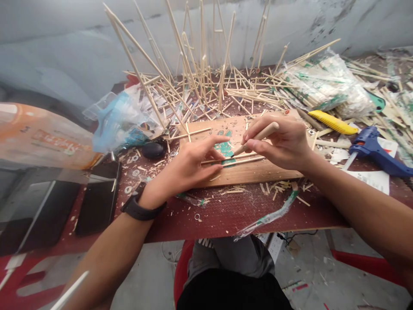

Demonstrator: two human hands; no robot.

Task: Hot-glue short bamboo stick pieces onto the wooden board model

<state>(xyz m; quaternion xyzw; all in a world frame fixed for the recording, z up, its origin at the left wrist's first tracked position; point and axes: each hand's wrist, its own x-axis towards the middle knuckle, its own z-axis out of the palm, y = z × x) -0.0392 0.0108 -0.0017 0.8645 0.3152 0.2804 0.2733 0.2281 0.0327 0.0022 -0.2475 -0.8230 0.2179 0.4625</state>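
Note:
Two thin bamboo sticks (247,160) lie side by side on a wooden board (254,174). My left hand (201,161) rests at their left ends, thumb and lower fingers closed around them, index finger stretched out above. In my right hand (280,140) is a beige pen-shaped tool (267,130), slanted down with its narrow tip close to the upper stick. Whether the tip touches the stick I cannot tell. Under the sticks, a green patch (224,148) marks the board. Crossed sticks (189,134) are at the board's left end.
Stick frames (201,56) stand upright at the back. Right of the board are a yellow cutter (332,122), a blue glue gun (371,148) and a bag of sticks (325,84). Two dark phone-like devices (97,198) lie left. Offcuts and washers (128,189) litter the red table (180,226).

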